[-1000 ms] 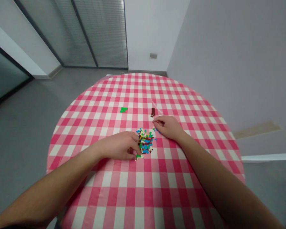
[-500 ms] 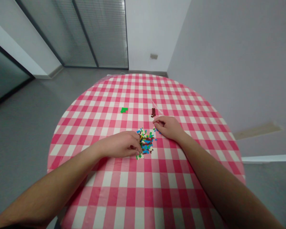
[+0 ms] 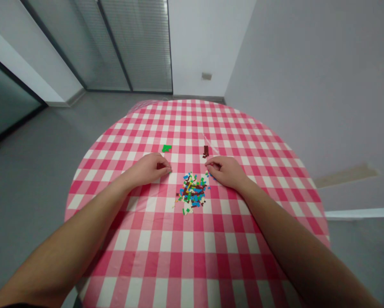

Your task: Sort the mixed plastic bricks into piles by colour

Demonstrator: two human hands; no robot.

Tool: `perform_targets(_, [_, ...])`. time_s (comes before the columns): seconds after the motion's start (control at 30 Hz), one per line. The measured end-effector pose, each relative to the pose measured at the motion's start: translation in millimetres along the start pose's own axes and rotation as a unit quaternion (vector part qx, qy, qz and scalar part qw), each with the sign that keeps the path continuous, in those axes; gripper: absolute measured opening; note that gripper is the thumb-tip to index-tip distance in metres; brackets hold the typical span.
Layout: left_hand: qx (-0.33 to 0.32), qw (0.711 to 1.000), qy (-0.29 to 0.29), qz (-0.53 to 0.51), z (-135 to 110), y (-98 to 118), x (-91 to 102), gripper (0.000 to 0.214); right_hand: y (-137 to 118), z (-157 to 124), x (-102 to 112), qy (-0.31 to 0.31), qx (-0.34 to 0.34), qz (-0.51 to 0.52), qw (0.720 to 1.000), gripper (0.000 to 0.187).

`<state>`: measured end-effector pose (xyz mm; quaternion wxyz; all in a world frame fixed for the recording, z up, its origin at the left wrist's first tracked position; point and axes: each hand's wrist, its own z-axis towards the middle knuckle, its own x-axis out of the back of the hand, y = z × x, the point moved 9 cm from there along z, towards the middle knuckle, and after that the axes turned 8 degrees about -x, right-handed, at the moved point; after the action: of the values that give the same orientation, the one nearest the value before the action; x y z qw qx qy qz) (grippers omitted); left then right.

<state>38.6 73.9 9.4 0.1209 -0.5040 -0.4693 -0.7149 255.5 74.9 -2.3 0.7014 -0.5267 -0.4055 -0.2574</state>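
Note:
My left hand (image 3: 149, 168) is above the cloth, left of a mixed pile of small toy building bricks (image 3: 193, 192) and just nearer than a small green brick group (image 3: 166, 148). Its thumb and fingers are pinched, with a speck of green brick at the tips. My right hand (image 3: 225, 170) rests at the pile's upper right edge, its fingers closed in a pinch. Whatever they hold is too small to make out. Beyond those fingertips lies a little group of dark brown bricks (image 3: 206, 150). The pile mixes blue, green, white, yellow and brown pieces.
A red-and-white checked cloth (image 3: 192, 252) covers the round table. Clear plastic film (image 3: 143, 105) lies at its far left edge. Walls stand behind and to the right, and a glass partition (image 3: 131, 47) is at the back left.
My left hand has left the pile and moved up and to the left, towards the green bricks, uncovering the pile's left side. My right hand has stayed in place.

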Motion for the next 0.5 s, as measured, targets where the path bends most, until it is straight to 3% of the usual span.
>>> perform_targets(0.17, [0.034,0.997,0.059,0.037,-2.0,-11.4,9.2,0.020,0.1,-0.2,-0.2,-0.001,-0.004,0.003,1.000,0.021])
perform_targets(0.37, [0.000,0.999,0.025,0.025,-0.8,-4.5,1.4,0.021,-0.5,0.0,-0.1,0.001,-0.002,0.002,1.000,0.021])
perform_targets(0.5, [0.001,0.998,0.045,0.037,0.1,-5.8,1.6,0.019,-0.3,-0.1,0.8,0.004,-0.003,0.000,1.000,0.021])
